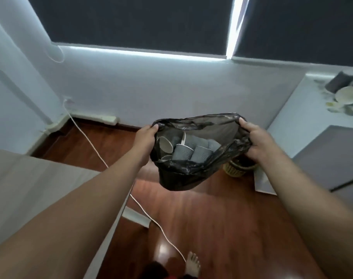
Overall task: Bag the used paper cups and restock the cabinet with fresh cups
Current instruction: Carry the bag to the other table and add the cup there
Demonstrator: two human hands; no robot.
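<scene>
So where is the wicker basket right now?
In the head view it sits on the wooden floor, right of centre, partly hidden beneath the black bag, beside the grey cabinet.

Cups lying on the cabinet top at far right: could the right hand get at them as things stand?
Probably not yet. The right hand grips the black bag's rim, so it is occupied; the cups on the cabinet lie open, with nothing over them.

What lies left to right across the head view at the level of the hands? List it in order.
White cable → left hand → gray paper cups inside the black bag → right hand → white cabinet
</scene>
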